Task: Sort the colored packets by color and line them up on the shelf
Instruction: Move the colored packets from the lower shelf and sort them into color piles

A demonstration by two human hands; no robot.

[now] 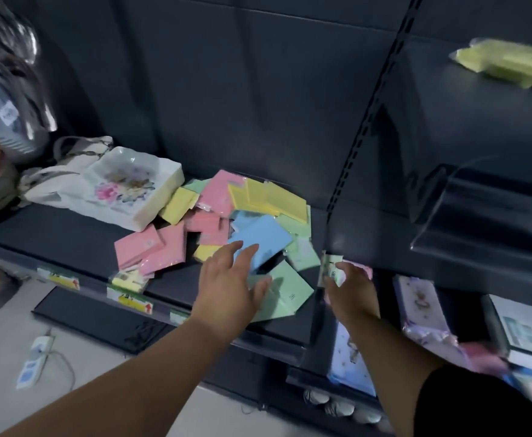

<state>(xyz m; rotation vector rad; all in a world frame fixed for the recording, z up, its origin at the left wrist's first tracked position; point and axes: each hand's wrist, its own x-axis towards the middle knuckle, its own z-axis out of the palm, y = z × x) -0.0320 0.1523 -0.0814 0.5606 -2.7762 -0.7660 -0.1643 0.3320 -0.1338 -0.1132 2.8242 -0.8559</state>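
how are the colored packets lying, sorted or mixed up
Mixed up: the colored packets lie in one overlapping heap on the shelf, pink, yellow, green and blue together.

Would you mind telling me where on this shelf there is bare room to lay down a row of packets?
Bare shelf lies left of the pink packets, in front of the flowered dish. A smaller patch sits along the front edge, between those pink packets and the left hand. The mixed pile in the middle is crowded.
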